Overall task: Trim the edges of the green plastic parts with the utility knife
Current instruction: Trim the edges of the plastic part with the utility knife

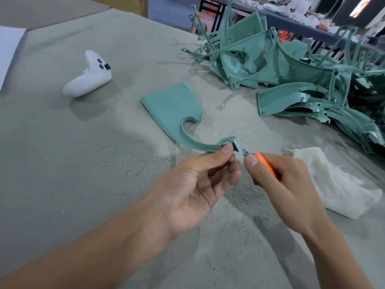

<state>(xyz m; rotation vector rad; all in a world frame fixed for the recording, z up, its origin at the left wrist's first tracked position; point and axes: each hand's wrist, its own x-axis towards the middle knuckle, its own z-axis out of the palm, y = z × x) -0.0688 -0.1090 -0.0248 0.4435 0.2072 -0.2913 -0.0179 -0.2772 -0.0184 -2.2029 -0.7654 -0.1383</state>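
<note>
A green plastic part (173,105), a flat panel with a long curved arm, lies on the grey table. My left hand (200,180) pinches the hooked end of that arm between thumb and fingers. My right hand (279,184) grips an orange utility knife (264,161). The knife's blade tip touches the arm's end right beside my left thumb. A large heap of more green plastic parts (291,65) sits at the back right.
A white game-style controller (89,74) lies at the back left. A white cloth (337,184) is spread to the right of my right hand. Thin plastic shavings (141,157) litter the grey table covering (62,163). White paper (8,49) lies at the far left edge.
</note>
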